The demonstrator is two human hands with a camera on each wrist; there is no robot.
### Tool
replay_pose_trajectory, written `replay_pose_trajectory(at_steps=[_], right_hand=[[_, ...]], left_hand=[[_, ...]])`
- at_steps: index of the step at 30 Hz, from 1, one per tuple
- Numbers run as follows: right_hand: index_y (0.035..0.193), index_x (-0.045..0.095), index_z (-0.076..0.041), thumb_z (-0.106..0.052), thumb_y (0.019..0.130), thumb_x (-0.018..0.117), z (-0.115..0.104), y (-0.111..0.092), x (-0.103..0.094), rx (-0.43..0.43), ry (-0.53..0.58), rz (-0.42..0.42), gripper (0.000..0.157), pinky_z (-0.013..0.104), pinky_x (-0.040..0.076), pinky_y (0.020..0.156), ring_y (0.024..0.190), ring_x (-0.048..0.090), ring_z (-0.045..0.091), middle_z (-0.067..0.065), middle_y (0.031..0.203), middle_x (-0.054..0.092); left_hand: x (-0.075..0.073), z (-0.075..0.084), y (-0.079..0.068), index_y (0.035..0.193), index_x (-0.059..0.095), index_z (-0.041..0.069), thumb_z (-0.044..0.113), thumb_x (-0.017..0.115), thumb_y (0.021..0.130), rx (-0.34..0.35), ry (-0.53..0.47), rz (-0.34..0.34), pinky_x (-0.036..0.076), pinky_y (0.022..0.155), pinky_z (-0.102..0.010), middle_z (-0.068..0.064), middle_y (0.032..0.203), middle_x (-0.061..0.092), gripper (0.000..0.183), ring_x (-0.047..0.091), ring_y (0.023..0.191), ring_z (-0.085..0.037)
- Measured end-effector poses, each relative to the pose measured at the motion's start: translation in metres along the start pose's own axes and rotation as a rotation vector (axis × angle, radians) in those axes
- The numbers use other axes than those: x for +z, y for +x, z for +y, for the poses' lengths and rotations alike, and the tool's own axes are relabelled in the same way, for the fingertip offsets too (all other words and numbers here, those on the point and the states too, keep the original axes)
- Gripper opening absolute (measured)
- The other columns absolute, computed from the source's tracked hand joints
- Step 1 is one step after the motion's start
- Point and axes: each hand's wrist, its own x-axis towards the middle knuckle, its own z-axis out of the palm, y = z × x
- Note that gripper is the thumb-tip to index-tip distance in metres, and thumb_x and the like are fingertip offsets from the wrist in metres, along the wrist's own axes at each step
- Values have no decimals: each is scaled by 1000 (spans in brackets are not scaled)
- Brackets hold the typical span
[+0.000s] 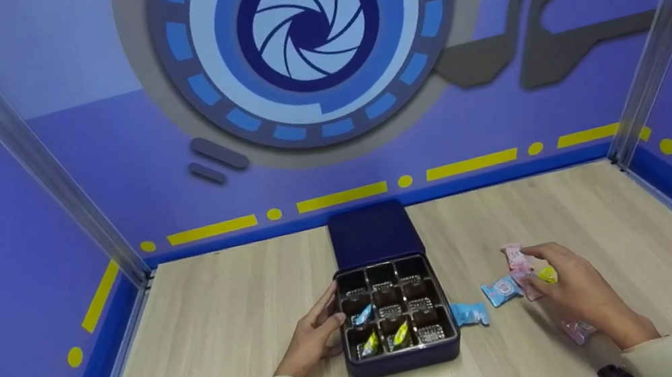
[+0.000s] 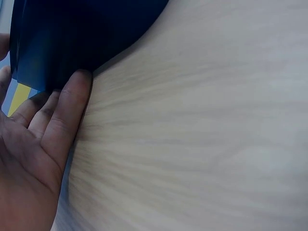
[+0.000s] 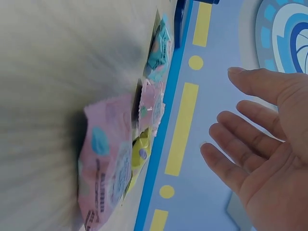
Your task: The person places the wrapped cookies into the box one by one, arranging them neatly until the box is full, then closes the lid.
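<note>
Pink sweet [image 1: 515, 257] lies flat on the table [image 1: 225, 302], at the index fingertip of the right hand [image 1: 582, 294], to that hand's far left; the right hand is much the nearer of the two. Its long axis runs mainly away from the person, one end pointing to the back wall, the other to a second pink sweet [image 1: 530, 294] by the thumb. Right thumb and fingers stand apart, gently bent, with nothing visibly held; contact cannot be told. Left hand [image 1: 314, 342] rests fairly straight fingers along the left wall of a nine-compartment box [image 1: 406, 362], thumb at its rim. Between box and pink sweets lie two blue sweets [image 1: 501, 291], long axes roughly crosswise.
</note>
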Motion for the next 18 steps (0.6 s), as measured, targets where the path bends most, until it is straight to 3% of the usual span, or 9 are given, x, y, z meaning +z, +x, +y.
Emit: replay_pose_trajectory(at_steps=[12,18], right_hand=[[132,63,9,1,89,83,12,-5,-5,59,-15,-25,48,67,49,101,121,61,52,29,130,64],[134,62,9,1,92,80,21,-8,-10,119,-2,-81,47,69,45,105,127,56,54,31,134,61]], left_hand=[[0,-2,0,170,30,29,21,60,111,-1,-36,-17,58,96,-55,-16,176,11,66,38,149,-46],[0,-1,0,170,31,28,21,61,110,-2,-58,-19,57,97,-56,-16,176,10,67,40,148,-45]])
